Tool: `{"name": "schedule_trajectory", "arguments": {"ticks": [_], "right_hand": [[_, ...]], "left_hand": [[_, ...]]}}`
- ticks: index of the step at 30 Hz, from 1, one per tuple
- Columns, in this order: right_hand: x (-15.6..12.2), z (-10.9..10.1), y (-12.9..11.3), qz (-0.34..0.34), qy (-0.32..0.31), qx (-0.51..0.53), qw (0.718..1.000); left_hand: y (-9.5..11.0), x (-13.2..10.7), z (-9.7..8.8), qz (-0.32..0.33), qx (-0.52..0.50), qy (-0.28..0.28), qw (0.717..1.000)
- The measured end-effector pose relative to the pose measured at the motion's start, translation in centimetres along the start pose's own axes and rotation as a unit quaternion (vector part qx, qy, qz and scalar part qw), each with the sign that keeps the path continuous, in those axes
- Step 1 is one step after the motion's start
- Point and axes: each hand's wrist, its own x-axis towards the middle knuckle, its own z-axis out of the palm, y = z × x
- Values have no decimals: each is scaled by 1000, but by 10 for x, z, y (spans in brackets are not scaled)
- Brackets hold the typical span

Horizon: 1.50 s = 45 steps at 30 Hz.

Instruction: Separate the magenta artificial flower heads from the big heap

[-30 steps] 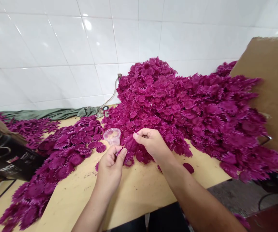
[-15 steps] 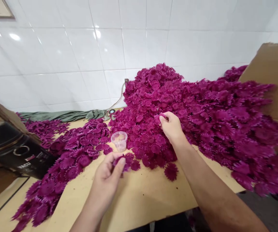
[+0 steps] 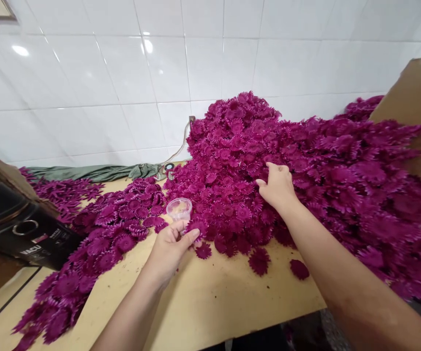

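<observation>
My left hand (image 3: 171,243) is closed, with thumb and fingers pinching a magenta artificial flower head (image 3: 197,228) just in front of a clear plastic cup (image 3: 178,208). My right hand (image 3: 276,186) reaches over the big pile of magenta flower heads (image 3: 232,146). Its thumb and forefinger are apart, pointing at the flowers, and nothing shows between them. A few single flower heads lie on the tabletop near the pile's front edge, one (image 3: 259,261) below my right hand and another (image 3: 299,269) beside my right forearm.
Stacked flower heads (image 3: 102,246) run down the left side of the yellowish board (image 3: 210,302). A black container (image 3: 27,229) leans at far left. Green cloth (image 3: 93,172) lies along the tiled wall. A cardboard sheet (image 3: 408,102) stands at right.
My right hand has moved right and its pinch has opened; the magenta piece it held no longer shows there. My left hand has shifted slightly up and right, still pinching a flower head.
</observation>
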Motion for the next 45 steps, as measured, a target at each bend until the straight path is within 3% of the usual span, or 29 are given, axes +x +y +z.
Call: {"name": "schedule_trajectory", "arguments": {"ticks": [2,3,6,9,12,15,20,23,25,26,27,30,34,37,40,42,45], "right_hand": [[-19,-8,-17,-53,-5,36,998],[-31,-12,-28,-89,-36,73,993],[-71,-19,-57,-139,-239,205,939],[-93,-11,-69,-153,-306,222,913],[-96,-2,-64,-135,-327,242,903],[-95,1,-60,-116,-316,265,904],[-89,7,-63,-53,-257,296,918],[-62,14,-46,13,-148,260,954],[-37,16,-27,127,-44,207,969],[-26,15,-19,143,-12,193,971],[-17,14,-12,128,-4,181,975],[-11,8,-10,73,-35,120,989],[-39,-8,-31,-19,-45,71,996],[-67,-22,-45,-106,-138,139,975],[-88,-25,-55,-135,-199,202,949],[-96,-19,-59,-100,-275,258,921],[-97,-6,-60,-11,-386,377,842]], "left_hand": [[-4,6,1,9,13,13,1000],[-6,9,1,13,24,18,999],[-12,14,4,25,53,31,998],[-12,12,7,29,47,35,998],[-9,3,7,25,38,-7,999],[-5,-3,7,42,47,-51,997],[-4,-6,14,85,90,-26,992],[-6,-20,17,114,102,-17,988],[-7,-33,16,125,123,-41,984],[-7,-38,14,127,135,-66,980],[-7,-41,13,122,141,-88,979],[-5,-32,12,87,105,-78,988],[-5,-6,18,34,51,-46,997],[-10,6,20,35,62,-33,997],[-16,9,19,47,61,-24,997],[-17,9,19,48,54,-25,997],[-16,8,20,53,56,-37,996]]}}
